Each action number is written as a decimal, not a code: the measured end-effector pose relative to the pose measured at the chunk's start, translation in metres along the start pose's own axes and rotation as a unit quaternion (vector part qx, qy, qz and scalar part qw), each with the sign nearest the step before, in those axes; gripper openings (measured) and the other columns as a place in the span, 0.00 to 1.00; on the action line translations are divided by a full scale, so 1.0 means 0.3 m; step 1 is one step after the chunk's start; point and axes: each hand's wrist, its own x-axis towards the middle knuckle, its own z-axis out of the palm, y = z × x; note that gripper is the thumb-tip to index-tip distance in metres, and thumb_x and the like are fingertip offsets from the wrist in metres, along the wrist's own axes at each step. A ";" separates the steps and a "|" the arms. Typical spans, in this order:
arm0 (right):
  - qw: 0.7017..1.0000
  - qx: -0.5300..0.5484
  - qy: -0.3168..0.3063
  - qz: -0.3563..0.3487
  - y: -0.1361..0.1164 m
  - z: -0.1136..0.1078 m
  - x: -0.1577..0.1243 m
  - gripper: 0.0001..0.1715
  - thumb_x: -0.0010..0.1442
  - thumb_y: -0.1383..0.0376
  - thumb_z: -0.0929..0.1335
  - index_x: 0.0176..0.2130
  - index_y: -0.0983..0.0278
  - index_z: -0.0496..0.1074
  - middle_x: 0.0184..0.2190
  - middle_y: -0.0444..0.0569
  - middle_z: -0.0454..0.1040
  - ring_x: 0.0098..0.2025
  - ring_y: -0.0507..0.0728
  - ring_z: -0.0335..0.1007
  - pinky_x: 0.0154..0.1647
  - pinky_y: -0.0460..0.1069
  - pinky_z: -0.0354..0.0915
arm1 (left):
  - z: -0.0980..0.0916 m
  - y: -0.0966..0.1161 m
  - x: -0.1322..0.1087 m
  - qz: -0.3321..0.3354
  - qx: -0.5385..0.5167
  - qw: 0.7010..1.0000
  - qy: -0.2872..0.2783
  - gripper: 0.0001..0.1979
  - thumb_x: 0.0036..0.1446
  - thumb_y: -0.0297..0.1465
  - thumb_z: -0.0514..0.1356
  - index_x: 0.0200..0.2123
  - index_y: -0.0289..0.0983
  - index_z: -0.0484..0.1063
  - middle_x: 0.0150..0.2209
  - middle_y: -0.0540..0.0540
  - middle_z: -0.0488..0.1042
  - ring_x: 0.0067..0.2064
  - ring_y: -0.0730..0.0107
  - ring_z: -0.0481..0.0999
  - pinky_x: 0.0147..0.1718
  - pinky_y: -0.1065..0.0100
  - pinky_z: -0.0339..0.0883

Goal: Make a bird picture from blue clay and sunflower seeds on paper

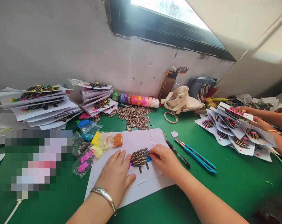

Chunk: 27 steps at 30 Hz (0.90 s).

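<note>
A small white card (145, 179) lies on larger white sheets (95, 179) in front of me. On the card is a figure (139, 157) of overlapping striped sunflower seeds, with blue clay (148, 158) at its right end and two dark legs below. My left hand (116, 174) rests flat at the figure's left side, fingers stretched out. With thumb and forefinger pinched together, my right hand (163, 158) touches the figure's right end by the blue clay. Whatever sits between those fingertips is hidden. Loose sunflower seeds (135, 116) are heaped behind the sheets.
Bagged clay (85, 160) lies left of the sheets. A black pen (178, 154) and a blue utility knife (199, 158) lie right. Stacked cards (38, 109) stand far left. A bottle (166, 85), cloth bag (180, 99) and tape roll (171, 117) are behind. Another person's hands (259, 123) hold cards.
</note>
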 end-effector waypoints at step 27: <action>0.994 -0.015 0.085 0.065 0.096 -0.057 0.213 0.14 0.57 0.70 0.63 0.36 0.60 0.78 0.35 0.47 0.77 0.38 0.56 0.71 0.41 0.49 0.64 | -0.022 0.007 -0.014 -0.012 0.010 0.999 -0.034 0.29 0.55 0.35 0.58 0.60 0.32 0.63 0.63 0.34 0.60 0.65 0.46 0.55 0.61 0.48 0.53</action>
